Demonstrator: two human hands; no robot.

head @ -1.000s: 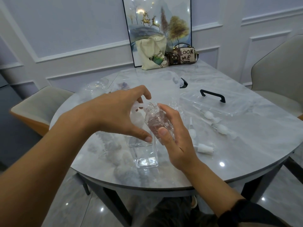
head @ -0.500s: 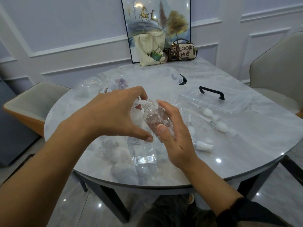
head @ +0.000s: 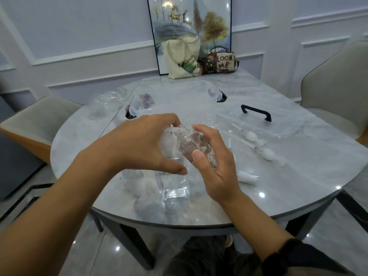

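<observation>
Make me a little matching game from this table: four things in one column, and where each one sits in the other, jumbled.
Things:
1. small clear bottle
2. cream tote bag
3. clear lid with black handle
4. square clear bottle

Places:
A. lying flat on the right side of the table
B. tilted, held in the right hand
C. standing upright on the table, near its front edge
D. leaning against the framed picture at the back

Pairs: 1-B, 2-D, 3-A, 4-C.

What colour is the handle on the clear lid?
Black; the handle shows best in the head view.
</observation>
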